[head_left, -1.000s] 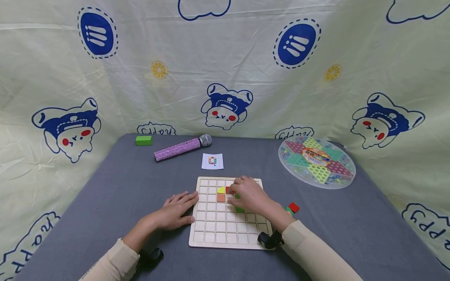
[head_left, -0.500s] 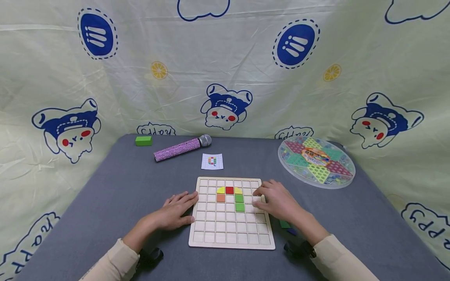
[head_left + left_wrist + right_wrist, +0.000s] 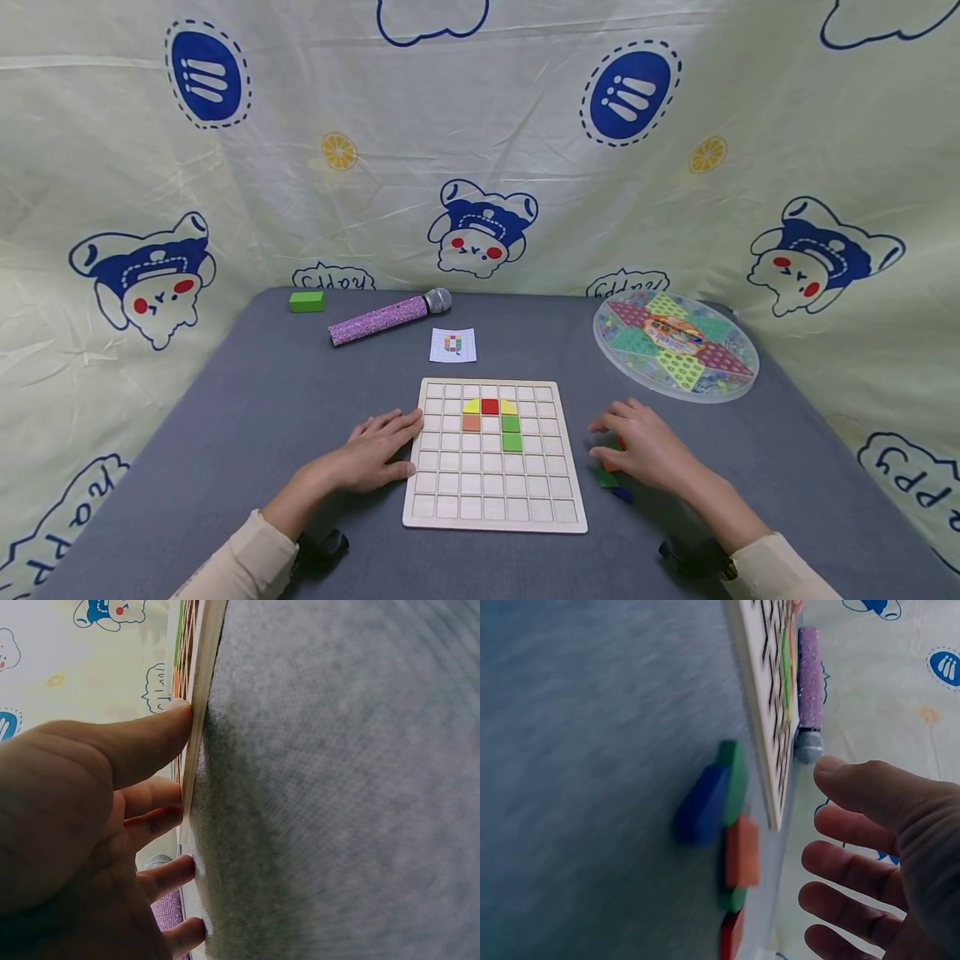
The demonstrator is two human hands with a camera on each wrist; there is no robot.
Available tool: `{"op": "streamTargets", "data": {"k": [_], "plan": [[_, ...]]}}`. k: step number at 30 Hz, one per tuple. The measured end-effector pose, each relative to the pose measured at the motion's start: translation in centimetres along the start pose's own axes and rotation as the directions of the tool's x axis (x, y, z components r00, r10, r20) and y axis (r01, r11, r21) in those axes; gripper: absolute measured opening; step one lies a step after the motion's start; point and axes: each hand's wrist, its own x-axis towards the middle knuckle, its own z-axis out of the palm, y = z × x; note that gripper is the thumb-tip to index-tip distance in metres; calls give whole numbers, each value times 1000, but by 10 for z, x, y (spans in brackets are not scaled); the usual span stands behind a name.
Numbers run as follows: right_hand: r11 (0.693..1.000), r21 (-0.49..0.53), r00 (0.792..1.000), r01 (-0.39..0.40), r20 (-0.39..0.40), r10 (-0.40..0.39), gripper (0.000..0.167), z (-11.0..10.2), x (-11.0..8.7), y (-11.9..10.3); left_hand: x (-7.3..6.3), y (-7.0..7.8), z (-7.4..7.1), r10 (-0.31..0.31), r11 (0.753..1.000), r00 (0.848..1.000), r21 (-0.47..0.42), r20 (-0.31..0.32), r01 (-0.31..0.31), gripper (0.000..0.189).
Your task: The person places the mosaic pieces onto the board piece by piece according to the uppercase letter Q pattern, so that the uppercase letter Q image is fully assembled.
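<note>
A pale wooden grid board (image 3: 450, 483) lies on the table. Set in its cells are a red tile (image 3: 490, 407) between two yellow tiles with rounded corners, an orange tile (image 3: 471, 422) below the left yellow one, and two green tiles (image 3: 511, 433) below the right one. My left hand (image 3: 372, 450) rests against the board's left edge, thumb and fingertips touching it. Right of the board, my right hand (image 3: 648, 446) hovers over loose blocks with nothing in its fingers. The right wrist view shows these as blue (image 3: 703, 806), orange (image 3: 742, 851), red (image 3: 732, 934) and green (image 3: 735, 780).
Behind the board lies a small card (image 3: 453, 345) with a coloured pattern. A glittery purple microphone (image 3: 382, 319) and a green block (image 3: 307, 302) are at the back left. A round, clear-rimmed game box (image 3: 626, 367) sits at the back right.
My right hand has let go of the red tile, leaving it in the board's upper part, and has moved right to the loose blocks. The left hand has stayed in place.
</note>
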Motion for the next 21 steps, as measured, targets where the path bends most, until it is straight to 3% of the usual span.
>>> {"op": "streamTargets", "data": {"k": [21], "plan": [[999, -43, 1000, 8, -1, -8, 22, 7, -26, 19, 0, 1, 0, -1, 1000, 1000, 1, -6, 1, 65]]}}
